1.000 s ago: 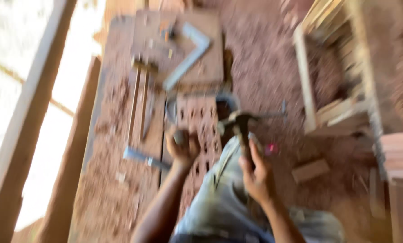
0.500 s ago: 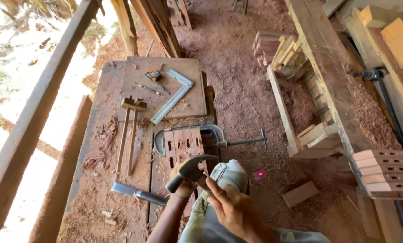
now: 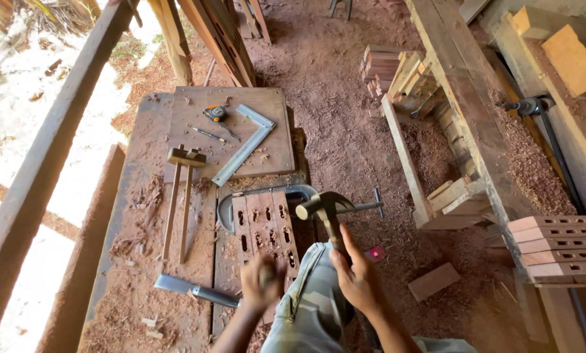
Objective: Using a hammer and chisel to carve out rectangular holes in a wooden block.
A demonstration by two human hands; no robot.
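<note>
The slotted wood block (image 3: 265, 229) is lying clamped on the table (image 3: 136, 196), long axis toward twelve o'clock. The right hand (image 3: 358, 278) is gripping the hammer (image 3: 325, 216), head at eleven o'clock; the left hand (image 3: 261, 284), blurred, is closing on something at the block's near end.

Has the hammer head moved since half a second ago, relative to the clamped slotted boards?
Yes. The hammer has risen: its head was at the slotted boards' near end, now beside the clamp.
</note>
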